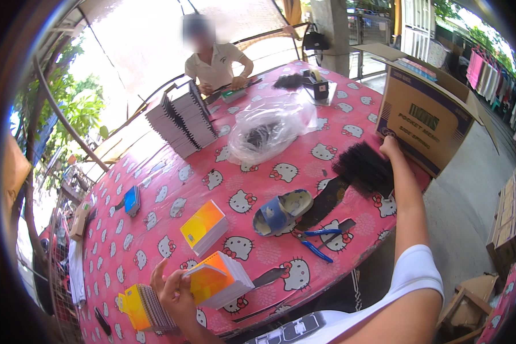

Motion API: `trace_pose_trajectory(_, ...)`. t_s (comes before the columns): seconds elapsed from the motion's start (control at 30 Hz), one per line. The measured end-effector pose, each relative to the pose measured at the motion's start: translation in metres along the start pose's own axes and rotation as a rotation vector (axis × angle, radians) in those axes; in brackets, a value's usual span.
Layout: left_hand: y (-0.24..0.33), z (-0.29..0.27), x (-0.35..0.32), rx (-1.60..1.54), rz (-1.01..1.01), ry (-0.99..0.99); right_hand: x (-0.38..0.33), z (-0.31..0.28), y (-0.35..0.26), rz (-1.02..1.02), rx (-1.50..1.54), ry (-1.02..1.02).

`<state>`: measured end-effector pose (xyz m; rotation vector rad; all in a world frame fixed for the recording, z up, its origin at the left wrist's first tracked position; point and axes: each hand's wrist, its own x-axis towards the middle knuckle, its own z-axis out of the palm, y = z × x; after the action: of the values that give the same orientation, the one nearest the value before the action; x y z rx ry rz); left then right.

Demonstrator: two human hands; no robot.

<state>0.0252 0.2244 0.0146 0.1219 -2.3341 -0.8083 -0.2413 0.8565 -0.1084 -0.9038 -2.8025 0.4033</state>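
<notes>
My left hand [176, 293] is beside a stack of orange-yellow memo pads [222, 281] near the table's front edge, its fingers apart and nothing visible in them. To its left lies a row of yellow pads with coil-bound edges [146, 307]. A second stack of orange-yellow pads [204, 227] sits farther back. My right arm stretches far to the right. The right hand [390, 147] is at the far edge of a pile of thin black binding coils [363, 170], beside a cardboard box. Its fingers look bent together; what they hold, if anything, is too small to make out.
Blue-handled pliers [318, 243] and a blue slipper [282, 212] lie mid-table. Behind are a clear plastic bag [269, 129], tall notebook stacks [180, 120] and a tape dispenser [315, 86]. The open cardboard box [424, 114] stands right. Across the table, a person [218, 63] handles a green pad.
</notes>
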Motion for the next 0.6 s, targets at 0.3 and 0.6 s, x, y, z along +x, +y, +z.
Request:
trace_pose_trajectory(0.3,-0.002,-0.006,-0.004,0.041,0.034,0.016,0.009,-0.004,-0.013,-0.017,-0.087,-0.083)
trace_pose_trajectory(0.6,-0.003,-0.002,-0.005,0.064,0.061,0.041,0.02,0.015,-0.009,0.092,-0.085,0.053)
